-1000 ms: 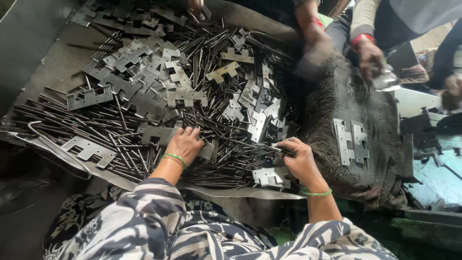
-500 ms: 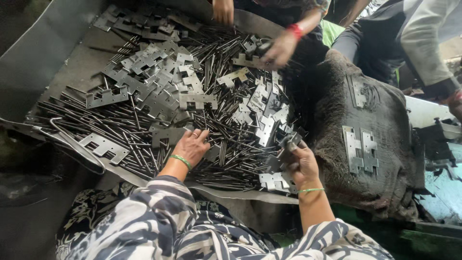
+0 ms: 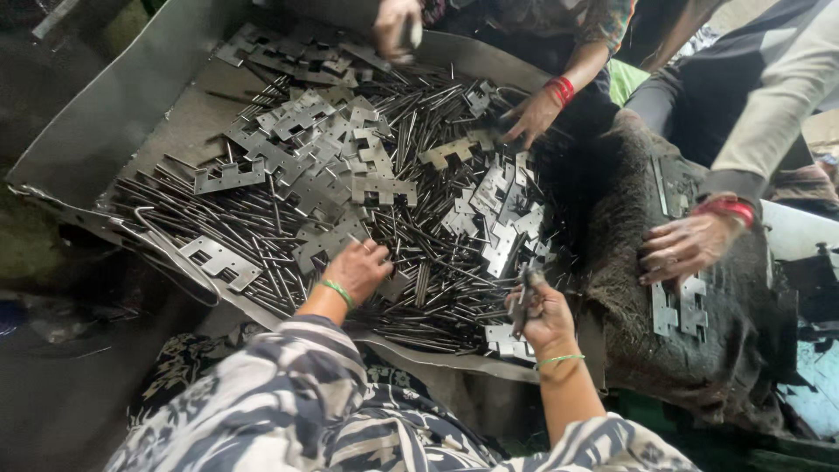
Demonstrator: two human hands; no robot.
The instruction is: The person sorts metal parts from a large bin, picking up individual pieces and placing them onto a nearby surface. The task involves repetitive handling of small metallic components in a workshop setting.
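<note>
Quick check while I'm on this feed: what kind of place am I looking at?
Likely a small metalworking shop's hand-sorting station: a sheet-metal tray heaped with thin rods and stamped plates, several people picking through them bare-handed.

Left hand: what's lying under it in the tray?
The left hand rests on thin metal rods and notched flat plates. The tray floor beneath is covered.

Thin pins point(image 3: 437, 271) and notched plates point(image 3: 301, 162) are dull grey metal, faintly shiny, in a matt sheet-metal tray point(image 3: 96, 114); beside it, coarse dark sacking point(image 3: 629, 288) looks rough.
</note>
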